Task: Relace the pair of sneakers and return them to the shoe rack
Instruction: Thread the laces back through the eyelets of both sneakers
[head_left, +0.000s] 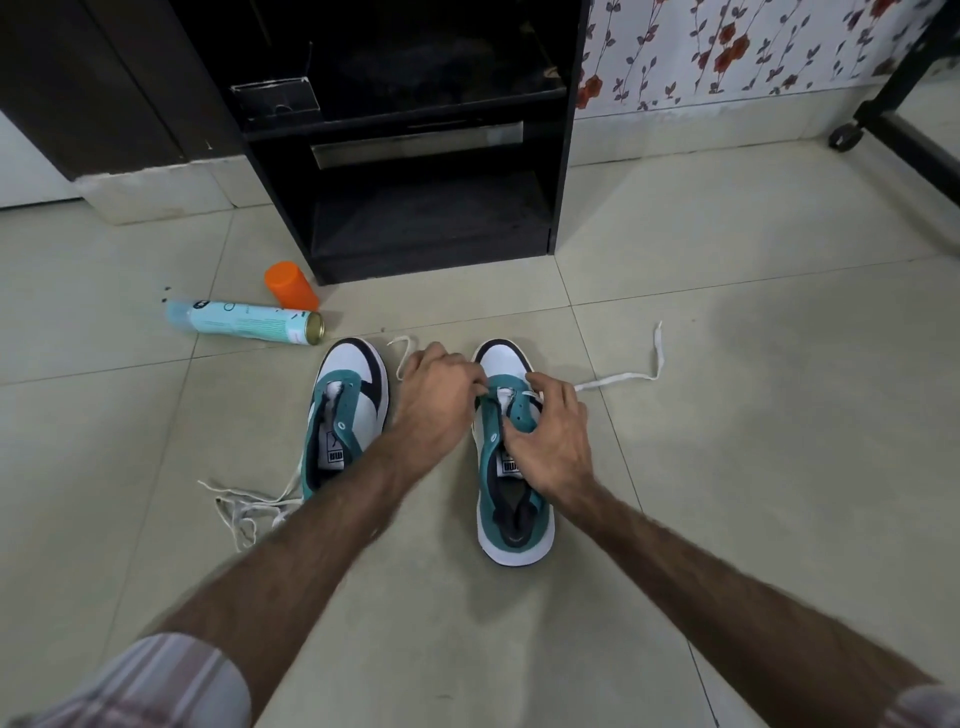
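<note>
Two teal, white and black sneakers stand side by side on the tiled floor, toes pointing away from me. My left hand (436, 395) pinches the white lace (623, 380) at the front eyelets of the right sneaker (511, 525). My right hand (553, 441) grips that shoe's teal eyelet flap. One end of this lace trails to the right across the floor, the other loops out left of my left hand. The left sneaker (349, 410) has no lace in its eyelets. A second loose lace (244, 512) lies tangled by its heel.
The black shoe rack (436, 208) stands open just beyond the shoes. A teal spray can (244, 322) lies on its side at the left with an orange cap (291, 285) behind it. A black frame on castors (847, 136) is at the far right.
</note>
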